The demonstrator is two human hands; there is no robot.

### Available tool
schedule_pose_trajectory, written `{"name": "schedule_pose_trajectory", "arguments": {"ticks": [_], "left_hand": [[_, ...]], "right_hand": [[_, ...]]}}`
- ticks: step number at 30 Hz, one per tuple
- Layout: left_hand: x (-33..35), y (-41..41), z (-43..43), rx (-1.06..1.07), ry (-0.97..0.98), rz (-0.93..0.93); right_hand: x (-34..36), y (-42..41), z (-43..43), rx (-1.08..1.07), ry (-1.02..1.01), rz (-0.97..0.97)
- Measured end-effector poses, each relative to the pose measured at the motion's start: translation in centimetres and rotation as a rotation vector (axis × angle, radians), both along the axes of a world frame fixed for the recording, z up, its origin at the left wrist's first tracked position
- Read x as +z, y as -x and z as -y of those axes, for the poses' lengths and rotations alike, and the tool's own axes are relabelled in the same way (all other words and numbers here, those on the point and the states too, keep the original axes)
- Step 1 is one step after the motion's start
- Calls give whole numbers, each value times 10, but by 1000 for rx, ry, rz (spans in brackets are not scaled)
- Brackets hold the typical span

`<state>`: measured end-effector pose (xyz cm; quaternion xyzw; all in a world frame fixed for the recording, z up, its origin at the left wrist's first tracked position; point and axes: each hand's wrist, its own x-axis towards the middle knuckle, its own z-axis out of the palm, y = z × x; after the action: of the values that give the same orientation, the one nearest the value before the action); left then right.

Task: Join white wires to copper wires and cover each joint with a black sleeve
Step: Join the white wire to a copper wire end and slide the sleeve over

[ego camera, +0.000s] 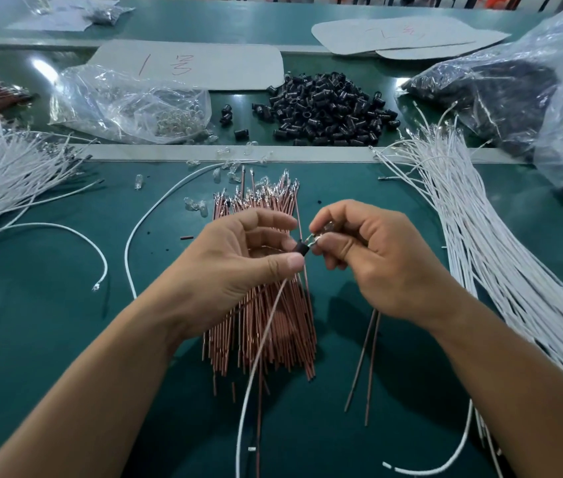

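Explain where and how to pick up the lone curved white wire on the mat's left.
Pinch the white wire from above, on its curve just behind the metal end. It lies flat on the mat with that stretch alone, and this grip leaves the end free.

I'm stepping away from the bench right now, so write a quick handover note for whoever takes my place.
Left hand: pinches a black sleeve, white wire trailing below.
Right hand: pinches the metal ends at the sleeve's mouth; two copper wires hang beneath.
Done: sleeve seems threaded on.
Left: slide it over this joint, then continue through the copper pile and sleeve pile.
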<state>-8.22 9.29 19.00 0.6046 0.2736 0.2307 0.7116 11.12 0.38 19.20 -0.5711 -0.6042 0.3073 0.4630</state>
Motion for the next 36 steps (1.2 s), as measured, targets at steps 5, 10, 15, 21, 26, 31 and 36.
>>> {"name": "schedule_pose_trajectory", "arguments": {"ticks": [5, 10, 15, 21, 26, 31, 36], "left_hand": [[1, -2, 8, -18, -77, -66], [3, 2, 5, 13, -112, -103], [3, 6, 1, -40, -288, -108], [1, 8, 0, -48, -332, -237], [4, 9, 6, 11, -330, -163], [5, 7, 13, 90, -327, -72], [3, 4, 15, 150, -309, -31]], "right_hand": [[-4, 5, -1, -49, -41, -39], [-3, 6, -2, -47, -76, -52], [-1, 2, 3, -51, -98, 34], [-4, 6, 4, -107, -143, 122], [-5, 10, 3, -107, -146, 59], [-5, 12, 2, -55, -161, -83], [-6, 9, 0, 8, -175, -189]]}}
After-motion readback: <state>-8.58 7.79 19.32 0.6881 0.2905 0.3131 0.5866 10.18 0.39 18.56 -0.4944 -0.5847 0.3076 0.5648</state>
